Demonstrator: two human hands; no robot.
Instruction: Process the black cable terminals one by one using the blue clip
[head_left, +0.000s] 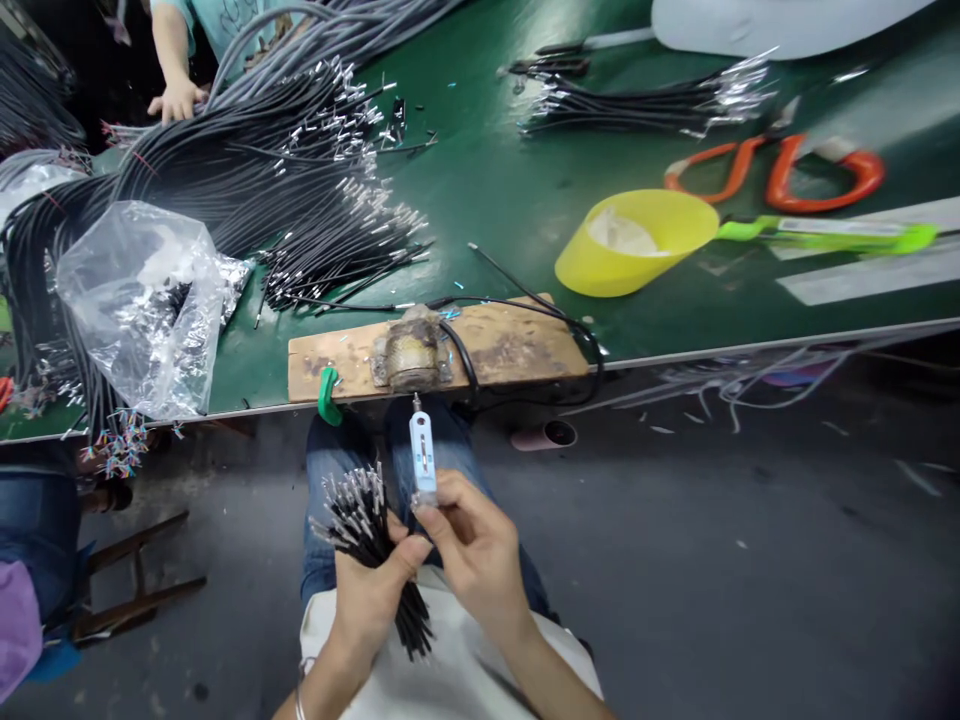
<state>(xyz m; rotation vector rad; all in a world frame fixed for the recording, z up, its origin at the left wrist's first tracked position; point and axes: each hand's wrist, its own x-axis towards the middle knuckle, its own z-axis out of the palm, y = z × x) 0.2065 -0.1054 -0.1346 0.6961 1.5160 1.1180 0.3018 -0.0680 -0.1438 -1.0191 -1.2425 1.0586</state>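
My left hand [379,590] is closed around a bundle of short black cables [367,535] with silvery tips fanning out at the top. My right hand [476,545] is beside it, thumb and fingers pinched at the lower end of a slim light-blue tool [422,450] with a slot along its middle. Whatever small piece sits between those fingertips is too hidden to name. The light-blue tool points up to a thin metal shaft on a small round motor [414,350], which is fixed to a wooden board [330,365] at the table edge.
A green clamp [328,395] grips the board. Many black cables [300,200] and a clear plastic bag [142,300] lie left on the green table [480,180]. To the right are a yellow cup [637,245], orange-handled scissors [825,180] and another cable bundle [645,105]. A co-worker's hand [178,98] rests at far left.
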